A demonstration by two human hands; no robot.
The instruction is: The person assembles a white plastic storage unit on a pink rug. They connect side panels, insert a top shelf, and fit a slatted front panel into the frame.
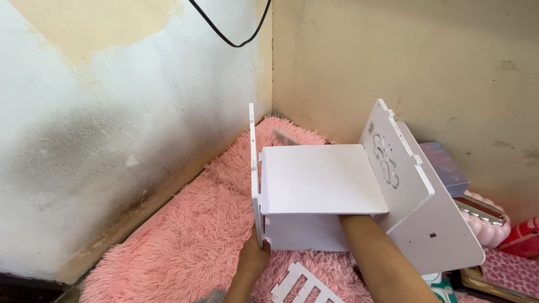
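A small white panel shelf (320, 179) stands partly assembled on a fluffy pink rug (185, 235). My left hand (254, 259) grips the lower edge of its upright left side panel (254, 179). My right forearm (382, 261) reaches under the flat shelf board, and the right hand itself is hidden beneath it. A right side panel (396, 163) with a cut-out ornament leans outward against another white board (443, 230).
The rug lies in a corner between a stained white wall (112, 129) and a beige wall (404, 62). A white slotted panel (300, 285) lies on the rug near me. Boxes, a pink object and a red item (519, 235) crowd the right side. A black cable (224, 28) hangs above.
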